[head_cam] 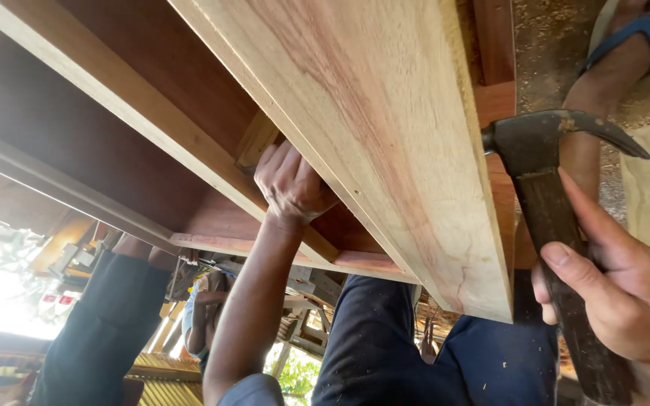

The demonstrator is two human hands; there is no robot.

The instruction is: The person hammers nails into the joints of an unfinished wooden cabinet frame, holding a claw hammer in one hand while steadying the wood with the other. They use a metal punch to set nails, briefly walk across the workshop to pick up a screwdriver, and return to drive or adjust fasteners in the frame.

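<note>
My right hand [626, 297] grips the dark wooden handle of a claw hammer [539, 162]. The hammer's metal head rests against the right edge of a wide pale plank [385, 128] with a reddish streak. My left hand [289, 184] reaches under that plank into a reddish-brown wooden frame [137, 105]. Its fingers are curled over an inner rail, right below a small pale wooden block [256, 139]. The palm side of this hand is hidden.
My legs in dark blue trousers [385, 338] fill the lower middle. A foot in a blue sandal [630, 37] stands on sawdust-covered ground at the top right. Another person's dark trouser leg [99, 323] is at the lower left, with a third person [203, 308] behind.
</note>
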